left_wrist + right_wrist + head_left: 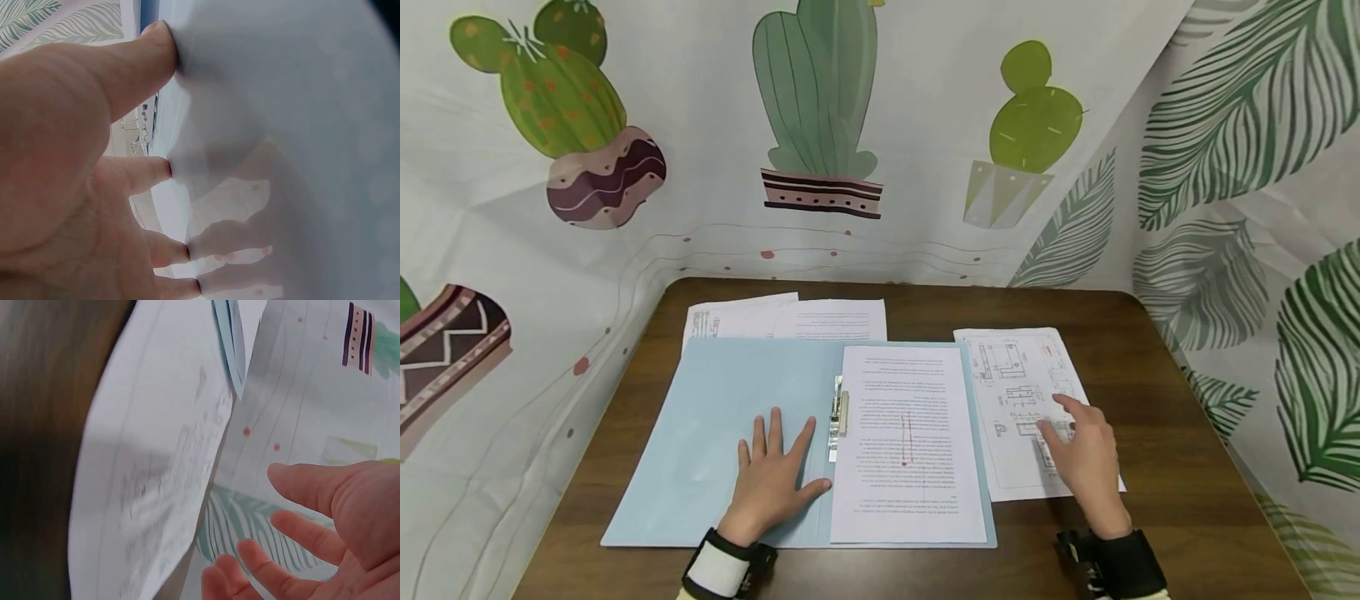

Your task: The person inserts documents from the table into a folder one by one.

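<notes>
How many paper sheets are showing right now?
4 visible: a text sheet in the open folder; a left sheet and a right sheet showing beyond its far edge; a drawing sheet to its right. More may be hidden underneath.

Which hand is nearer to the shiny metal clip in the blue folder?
Left. The left hand rests on the blue folder, beside the clip; the right hand is over the drawing sheet, past the printed page.

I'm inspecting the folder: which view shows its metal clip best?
The head view: no hand hides the metal clip there. The left wrist view catches part beyond the left hand; the right wrist view, none.
</notes>
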A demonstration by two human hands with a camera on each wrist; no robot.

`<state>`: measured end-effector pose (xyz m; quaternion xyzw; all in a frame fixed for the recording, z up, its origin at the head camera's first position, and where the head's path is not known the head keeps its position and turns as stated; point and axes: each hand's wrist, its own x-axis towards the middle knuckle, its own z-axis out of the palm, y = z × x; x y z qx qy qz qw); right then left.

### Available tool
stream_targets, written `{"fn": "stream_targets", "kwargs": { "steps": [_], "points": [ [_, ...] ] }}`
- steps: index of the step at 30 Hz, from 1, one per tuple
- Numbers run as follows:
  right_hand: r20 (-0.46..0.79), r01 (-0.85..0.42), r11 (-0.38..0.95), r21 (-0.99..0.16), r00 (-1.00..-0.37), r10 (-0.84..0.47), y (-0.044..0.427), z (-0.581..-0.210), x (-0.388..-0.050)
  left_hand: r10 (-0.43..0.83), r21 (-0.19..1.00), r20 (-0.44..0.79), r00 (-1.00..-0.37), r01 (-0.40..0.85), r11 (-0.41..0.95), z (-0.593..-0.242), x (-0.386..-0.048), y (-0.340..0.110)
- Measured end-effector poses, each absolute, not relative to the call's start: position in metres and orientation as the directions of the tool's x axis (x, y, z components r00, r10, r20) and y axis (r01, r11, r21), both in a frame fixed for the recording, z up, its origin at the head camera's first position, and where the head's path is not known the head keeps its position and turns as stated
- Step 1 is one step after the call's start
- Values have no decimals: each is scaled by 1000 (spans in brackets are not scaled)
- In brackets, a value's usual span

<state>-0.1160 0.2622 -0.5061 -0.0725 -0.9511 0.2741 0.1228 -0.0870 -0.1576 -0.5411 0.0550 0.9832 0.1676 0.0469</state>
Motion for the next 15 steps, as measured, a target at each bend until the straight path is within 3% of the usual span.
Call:
{"fn": "stream_targets", "kwargs": {
  "steps": [15],
  "points": [
    [127,153,833,-532,-958,257,306,-502,-124,123,334,-75,-989,92,938,-541,-87,-157]
  ]
}}
